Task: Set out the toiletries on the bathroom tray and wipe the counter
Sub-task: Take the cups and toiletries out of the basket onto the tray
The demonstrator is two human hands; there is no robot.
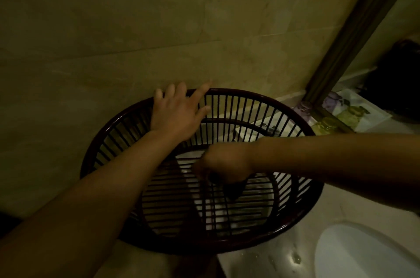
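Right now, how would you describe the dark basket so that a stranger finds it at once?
Start at the white sink at the lower right, then look left along the pale counter to the tiled wall. There sits the slatted basket, oval and dark red-brown, with the left hand on its far rim. Nothing else there has open bars.

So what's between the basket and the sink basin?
In the head view, only bare wet counter lies between the dark slatted basket and the white sink basin.
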